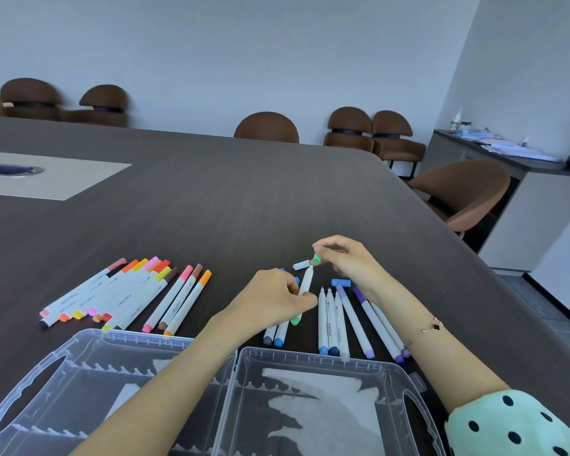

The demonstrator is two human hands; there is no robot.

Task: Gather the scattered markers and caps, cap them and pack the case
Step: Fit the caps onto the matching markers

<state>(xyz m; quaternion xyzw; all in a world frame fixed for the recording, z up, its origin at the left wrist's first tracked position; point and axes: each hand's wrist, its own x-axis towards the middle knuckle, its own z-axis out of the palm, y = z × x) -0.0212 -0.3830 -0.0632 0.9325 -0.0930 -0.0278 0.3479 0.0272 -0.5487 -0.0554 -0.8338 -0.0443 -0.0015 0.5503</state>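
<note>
— So, where's the green marker (304,288)?
— Mid-table, pinched in the left hand (277,299); the right hand (346,258) pinches a green cap (317,258) just at its far tip.
— And around them?
— Warm-coloured markers (122,294) lie left; blue and purple markers (352,319) lie right, partly under the right wrist; a loose white cap (301,265) just beside; the open clear case (185,390) sits near, both forearms crossing over it.

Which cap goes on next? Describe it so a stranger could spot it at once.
Start at the clear plastic case lying open at the near table edge, then look just beyond it to the two hands. The right hand pinches a small green cap above the tip of the marker that the left hand holds. The loose caps nearby are white and blue.
</note>
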